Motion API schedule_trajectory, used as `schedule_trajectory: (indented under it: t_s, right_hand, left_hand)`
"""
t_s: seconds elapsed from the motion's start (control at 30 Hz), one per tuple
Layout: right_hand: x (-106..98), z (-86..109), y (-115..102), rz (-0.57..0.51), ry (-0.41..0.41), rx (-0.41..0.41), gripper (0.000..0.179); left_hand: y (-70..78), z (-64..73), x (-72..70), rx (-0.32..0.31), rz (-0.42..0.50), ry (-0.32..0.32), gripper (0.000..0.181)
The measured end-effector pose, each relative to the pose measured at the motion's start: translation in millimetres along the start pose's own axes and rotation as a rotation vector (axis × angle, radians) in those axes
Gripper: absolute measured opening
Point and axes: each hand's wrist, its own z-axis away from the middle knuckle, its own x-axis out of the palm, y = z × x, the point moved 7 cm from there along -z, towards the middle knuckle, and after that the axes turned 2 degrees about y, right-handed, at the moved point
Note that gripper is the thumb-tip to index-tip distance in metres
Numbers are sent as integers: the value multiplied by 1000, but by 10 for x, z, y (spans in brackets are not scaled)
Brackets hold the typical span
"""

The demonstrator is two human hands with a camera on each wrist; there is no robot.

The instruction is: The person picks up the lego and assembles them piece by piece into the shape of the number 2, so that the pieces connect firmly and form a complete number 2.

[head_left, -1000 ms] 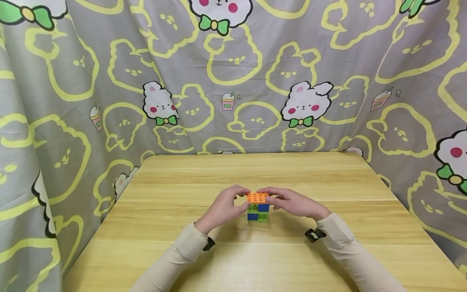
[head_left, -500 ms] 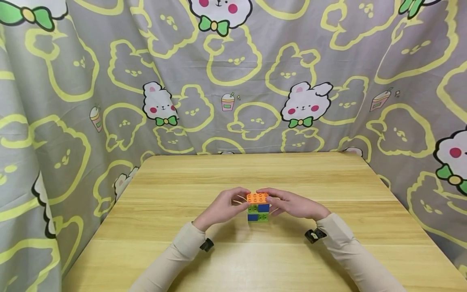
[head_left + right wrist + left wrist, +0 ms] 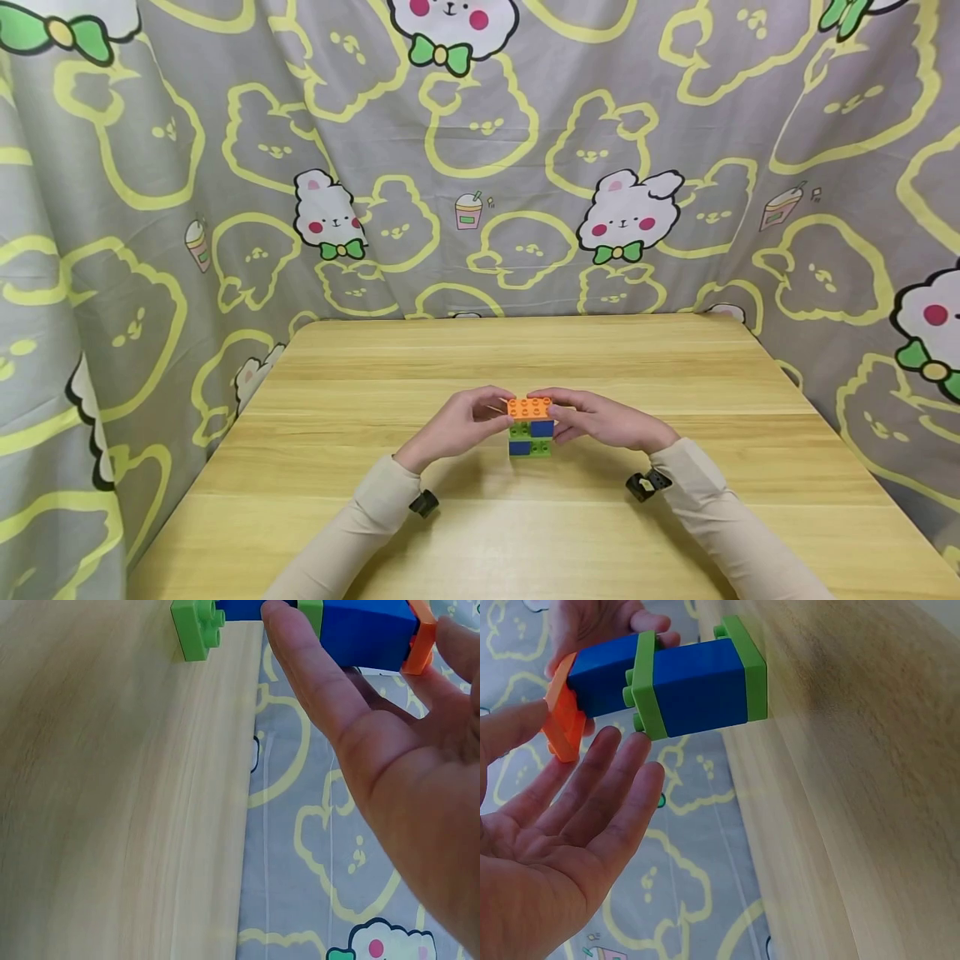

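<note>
A small tower of toy building blocks stands on the table. From the bottom up it has a thin green block, a blue block at the left, another thin green block, a blue block at the right, and a flat orange block on top. My left hand pinches the orange block's left end between thumb and index finger; its other fingers extend beside the tower in the left wrist view. My right hand holds the right end, with a finger reaching along the upper blue block.
The wooden table extends all around the tower. A grey patterned curtain hangs behind it and along both sides. Dark wrist-camera mounts sit under the sleeves.
My left wrist has shifted slightly left and down, and the lower fingers of my right hand have spread a little. Both hands stay at the orange block; the tower stands in the same place.
</note>
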Motion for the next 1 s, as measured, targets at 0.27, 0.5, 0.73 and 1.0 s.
schedule_trajectory:
  t_s: [0.27,0.5,0.73,1.0]
  right_hand:
    - [-13,-12,36,-13,2,-2,51]
    - [-11,-18,37,-30,-2,-12,50]
    - [-16,-21,46,-35,2,-12,50]
    - [-17,-27,40,-47,-7,-25,51]
  left_hand:
    - [20,9,5,0,19,-11,30]
    - [8,15,10,-28,11,-24,30]
    - [-2,14,7,-42,4,-25,30]
    - [4,10,13,-27,7,-7,29]
